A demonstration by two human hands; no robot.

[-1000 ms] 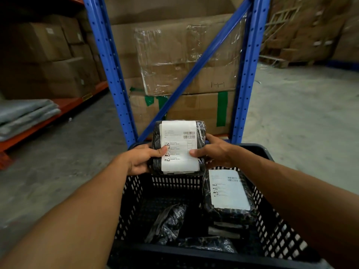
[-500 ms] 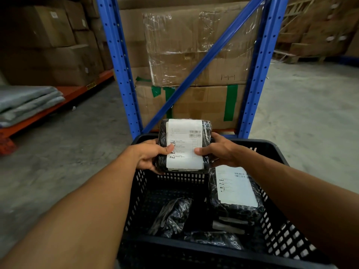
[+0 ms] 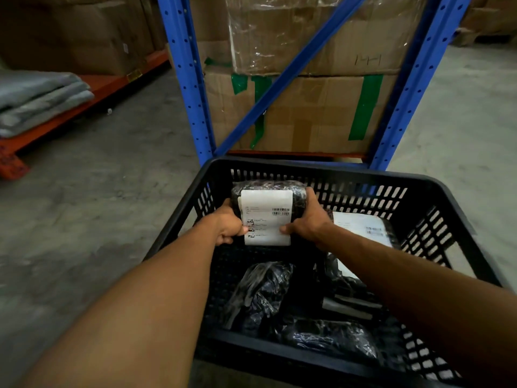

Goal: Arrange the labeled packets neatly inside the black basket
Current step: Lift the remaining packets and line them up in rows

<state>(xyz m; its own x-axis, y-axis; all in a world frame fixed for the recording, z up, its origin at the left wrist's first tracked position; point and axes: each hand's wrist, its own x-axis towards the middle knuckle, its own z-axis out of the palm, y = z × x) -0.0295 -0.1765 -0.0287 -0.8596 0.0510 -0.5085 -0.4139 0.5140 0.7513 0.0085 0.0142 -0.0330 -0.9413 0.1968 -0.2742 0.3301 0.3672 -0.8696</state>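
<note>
Both the left hand (image 3: 228, 225) and right hand (image 3: 309, 221) grip a labeled packet (image 3: 265, 212) inside the black basket (image 3: 321, 170), another labeled packet (image 3: 361, 228) just right of that grip.

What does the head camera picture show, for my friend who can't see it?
Two bare hands, left hand and right hand, hold a black plastic-wrapped packet with a white printed label inside a black slotted plastic basket. Another labelled packet lies to its right; brown cardboard boxes stand behind.
</note>
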